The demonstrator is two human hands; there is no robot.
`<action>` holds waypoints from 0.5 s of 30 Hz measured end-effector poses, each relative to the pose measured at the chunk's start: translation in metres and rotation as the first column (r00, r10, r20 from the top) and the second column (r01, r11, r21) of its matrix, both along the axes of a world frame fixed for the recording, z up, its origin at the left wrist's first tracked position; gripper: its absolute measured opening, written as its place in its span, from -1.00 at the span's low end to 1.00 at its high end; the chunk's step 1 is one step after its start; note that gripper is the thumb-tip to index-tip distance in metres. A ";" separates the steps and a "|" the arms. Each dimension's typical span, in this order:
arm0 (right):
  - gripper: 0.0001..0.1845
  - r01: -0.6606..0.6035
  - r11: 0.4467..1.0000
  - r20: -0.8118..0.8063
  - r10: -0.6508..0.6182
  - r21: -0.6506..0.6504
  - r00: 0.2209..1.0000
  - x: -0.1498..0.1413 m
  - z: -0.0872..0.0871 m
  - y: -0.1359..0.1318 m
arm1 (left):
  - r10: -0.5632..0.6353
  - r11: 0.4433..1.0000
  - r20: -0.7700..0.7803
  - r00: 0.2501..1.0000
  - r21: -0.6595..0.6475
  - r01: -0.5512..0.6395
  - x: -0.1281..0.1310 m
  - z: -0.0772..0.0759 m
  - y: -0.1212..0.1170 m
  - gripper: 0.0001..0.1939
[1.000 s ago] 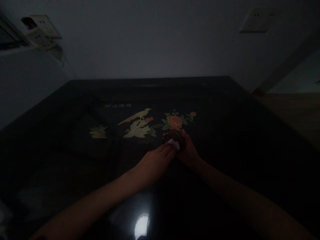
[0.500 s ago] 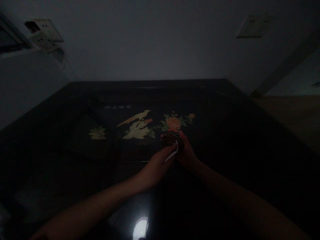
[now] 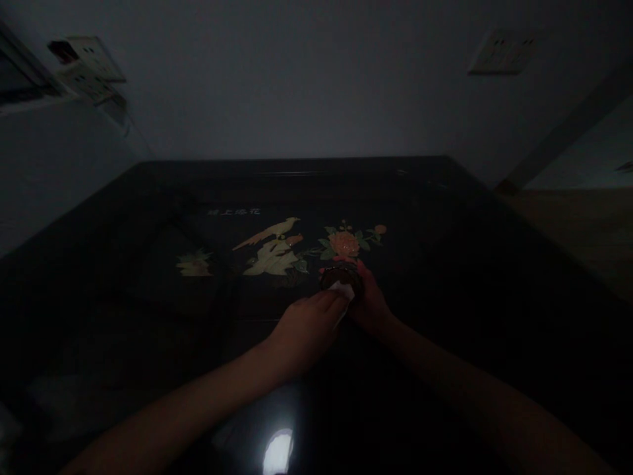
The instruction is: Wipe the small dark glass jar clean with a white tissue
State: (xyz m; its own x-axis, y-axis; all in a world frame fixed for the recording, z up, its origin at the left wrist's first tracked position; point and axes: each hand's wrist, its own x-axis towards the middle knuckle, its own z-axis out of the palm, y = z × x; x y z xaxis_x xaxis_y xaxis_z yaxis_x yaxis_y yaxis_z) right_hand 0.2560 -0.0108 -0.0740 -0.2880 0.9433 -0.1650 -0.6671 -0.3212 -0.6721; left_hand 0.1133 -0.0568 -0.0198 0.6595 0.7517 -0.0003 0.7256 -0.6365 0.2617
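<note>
In the dim head view my right hand [image 3: 373, 307] is closed around the right side of a dark, round, shiny-rimmed vessel [image 3: 336, 274]. It looks like a small glass bowl or cup, but the low light hides its exact kind. My left hand [image 3: 309, 326] pinches a white tissue [image 3: 344, 289] and presses it at the vessel's near rim and opening. Both hands meet over a glossy black tabletop [image 3: 420, 369]. Behind the vessel, the table's inlaid picture shows an orange flower [image 3: 343, 243] and a pale bird [image 3: 270, 231].
A grey wall [image 3: 297, 79] rises behind the table's far edge. Socket plates [image 3: 93, 69] are fixed at the left corner, and another socket plate [image 3: 504, 53] is on the right. Wooden floor [image 3: 568, 224] shows beyond the right edge. A bright light reflection lies on the near tabletop.
My left hand has rolled over so its knuckles face up, and the tissue has shifted onto the vessel's near rim. My right hand and the vessel have barely moved.
</note>
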 end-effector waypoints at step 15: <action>-0.62 0.012 1.000 -0.027 -0.012 0.002 1.000 0.000 -0.003 0.003 | -0.028 0.998 0.007 1.000 0.057 0.028 -0.004 -0.013 0.004 -0.61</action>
State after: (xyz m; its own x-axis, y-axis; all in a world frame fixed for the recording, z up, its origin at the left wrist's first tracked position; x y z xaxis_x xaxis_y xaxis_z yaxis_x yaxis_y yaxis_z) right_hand 0.2564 -0.0076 -0.0772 -0.2811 0.9470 -0.1554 -0.6885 -0.3118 -0.6548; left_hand 0.1098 -0.0526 -0.0332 0.6800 0.7317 0.0470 0.7053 -0.6704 0.2305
